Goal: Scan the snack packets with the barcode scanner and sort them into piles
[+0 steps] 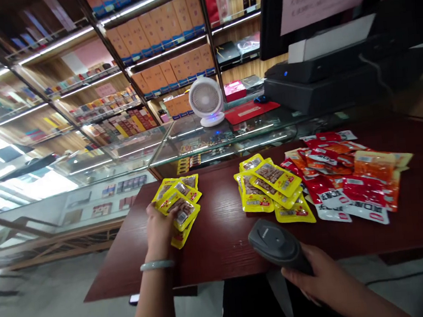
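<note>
My left hand (161, 228), with a pale bangle at the wrist, is at the left pile of yellow snack packets. Its fingers close on the edge of the top yellow snack packet (182, 211), which has a clear window showing brown food. In my right hand (320, 277) is a dark grey barcode scanner (276, 244), its head pointing left over the table's front edge. A second pile of yellow snack packets (276, 180) lies mid-table, beyond the scanner. To its right is a heap of red, orange and white snack packets (346, 171).
The packets lie on a dark red-brown table (222, 236). Behind it stands a glass display counter (180, 141) with a white fan (206, 100) and a red folder (250, 110). A black machine (319, 80) is at the back right. Shelves of orange boxes (155, 27) line the wall.
</note>
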The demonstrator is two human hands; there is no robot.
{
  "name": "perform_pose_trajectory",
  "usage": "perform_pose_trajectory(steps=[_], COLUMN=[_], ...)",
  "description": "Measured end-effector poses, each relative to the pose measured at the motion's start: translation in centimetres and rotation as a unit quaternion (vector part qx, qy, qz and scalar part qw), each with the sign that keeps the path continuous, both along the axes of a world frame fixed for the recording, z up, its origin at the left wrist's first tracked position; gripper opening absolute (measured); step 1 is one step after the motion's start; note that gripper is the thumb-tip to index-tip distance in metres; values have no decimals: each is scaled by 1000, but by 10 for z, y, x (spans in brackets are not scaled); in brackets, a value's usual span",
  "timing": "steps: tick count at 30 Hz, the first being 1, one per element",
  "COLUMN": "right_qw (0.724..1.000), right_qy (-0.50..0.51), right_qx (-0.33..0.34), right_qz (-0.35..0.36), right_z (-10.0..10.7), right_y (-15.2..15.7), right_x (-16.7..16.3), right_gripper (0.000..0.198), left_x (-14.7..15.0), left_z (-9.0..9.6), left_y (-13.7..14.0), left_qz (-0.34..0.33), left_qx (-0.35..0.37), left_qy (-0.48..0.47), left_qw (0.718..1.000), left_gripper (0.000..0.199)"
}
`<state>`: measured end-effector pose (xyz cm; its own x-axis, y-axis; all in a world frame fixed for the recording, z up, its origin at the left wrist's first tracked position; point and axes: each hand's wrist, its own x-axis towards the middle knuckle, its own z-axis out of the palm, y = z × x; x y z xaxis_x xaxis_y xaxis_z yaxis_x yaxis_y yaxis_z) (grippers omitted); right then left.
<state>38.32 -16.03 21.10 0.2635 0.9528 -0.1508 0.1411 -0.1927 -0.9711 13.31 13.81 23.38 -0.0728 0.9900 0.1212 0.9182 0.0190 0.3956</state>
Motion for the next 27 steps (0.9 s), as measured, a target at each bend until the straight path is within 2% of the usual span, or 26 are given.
perform_pose_trajectory(steps=[2,5,7,9,11,13,16,21,24,27], right_qw=[1000,1000,1000,1000,1000,1000,999,999,999,999], right_qy=[-18,-28,-14,-1,5,10,13,14,12,27], right_qx=[3,7,11,15,11,6,13,9,-2,-9], right_qz=[-2,-11,-17,-20,-21,-23,-36,-45,-41,-35], right_z=[3,6,7,7,7,9,11,9,4,-4], right_y=[-2,-6,-8,-10,-12,-15,-18,-24,-26,-26], right_x=[4,8,11,13,15,16,17,18,19,19], right_gripper=[35,37,36,36,39,40,41,41,42,42], left_x=[-2,6,20,42,69,98,139,176,177,165], left_z=[-1,-2,-1,0,-1,-4,-11,-13,-12,-14], left_y=[4,-2,-13,-26,-42,-57,-77,-87,-85,-83], left_qz=[-7,-3,-1,-37,-124,-241,-327,-323,-336,-344], left_qx=[10,93,145,157,128,74,25,-11,-11,-14], left_qy=[35,83,99,98,96,96,104,133,111,57], left_qw=[999,992,984,982,979,963,939,937,935,937], left_gripper=[79,79,76,66,50,39,42,42,33,18])
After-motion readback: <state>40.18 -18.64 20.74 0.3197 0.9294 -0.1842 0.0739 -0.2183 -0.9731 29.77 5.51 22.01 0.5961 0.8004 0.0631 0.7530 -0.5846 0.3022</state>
